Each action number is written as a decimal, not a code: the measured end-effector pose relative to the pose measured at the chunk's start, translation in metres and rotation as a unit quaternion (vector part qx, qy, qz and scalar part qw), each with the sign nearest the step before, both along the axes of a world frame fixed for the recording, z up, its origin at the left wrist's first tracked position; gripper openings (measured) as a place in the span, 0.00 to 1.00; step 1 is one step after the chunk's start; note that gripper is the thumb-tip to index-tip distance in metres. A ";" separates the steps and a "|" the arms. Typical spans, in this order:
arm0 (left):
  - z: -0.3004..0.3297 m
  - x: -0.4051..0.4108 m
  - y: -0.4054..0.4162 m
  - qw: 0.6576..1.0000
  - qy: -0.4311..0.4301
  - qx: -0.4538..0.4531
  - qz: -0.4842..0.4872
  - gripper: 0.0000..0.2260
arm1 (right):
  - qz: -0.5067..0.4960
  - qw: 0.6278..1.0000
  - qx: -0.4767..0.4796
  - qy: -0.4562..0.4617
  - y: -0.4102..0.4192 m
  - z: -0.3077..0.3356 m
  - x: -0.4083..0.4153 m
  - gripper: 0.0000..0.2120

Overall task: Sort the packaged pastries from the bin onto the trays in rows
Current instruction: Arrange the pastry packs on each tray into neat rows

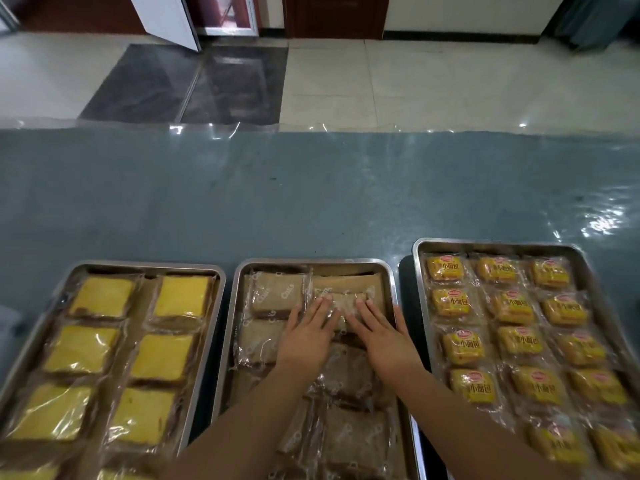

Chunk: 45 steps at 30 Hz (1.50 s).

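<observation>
Three metal trays sit side by side on the blue table (311,202). Both hands, the left hand (306,336) and right hand (379,332), lie flat with fingers spread, pressing one brown cake pack (343,301) in the middle tray (239,306).

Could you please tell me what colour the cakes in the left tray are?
Bright yellow cakes, in clear wrappers, seen in the head view.

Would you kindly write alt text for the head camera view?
Both hands, left hand and right hand, press flat on a brown wrapped pastry in the middle tray. Trays of yellow cakes and small yellow buns flank it on a blue table.
</observation>
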<state>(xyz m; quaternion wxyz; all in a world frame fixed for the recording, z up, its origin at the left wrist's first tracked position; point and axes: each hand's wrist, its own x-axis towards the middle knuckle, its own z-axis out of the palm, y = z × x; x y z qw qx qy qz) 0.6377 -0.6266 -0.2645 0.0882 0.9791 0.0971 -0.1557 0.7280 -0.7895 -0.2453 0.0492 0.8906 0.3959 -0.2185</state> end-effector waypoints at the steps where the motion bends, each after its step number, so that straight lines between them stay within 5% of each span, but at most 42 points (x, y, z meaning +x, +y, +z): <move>1: -0.001 -0.003 -0.002 1.000 -0.002 -0.001 0.006 0.31 | 0.004 1.000 0.000 -0.001 -0.002 0.000 -0.002 0.40; 25: 0.002 0.025 0.022 0.999 -0.008 0.041 -0.025 0.28 | 0.026 0.999 0.001 -0.029 0.014 0.008 0.033 0.37; 31: 0.012 -0.018 0.011 0.998 -0.046 0.013 -0.044 0.25 | 0.029 0.996 0.075 -0.022 -0.019 0.016 -0.005 0.26; 45: 0.012 -0.085 -0.031 0.995 0.013 0.022 -0.094 0.26 | 0.092 0.996 0.009 -0.009 -0.063 0.001 -0.061 0.28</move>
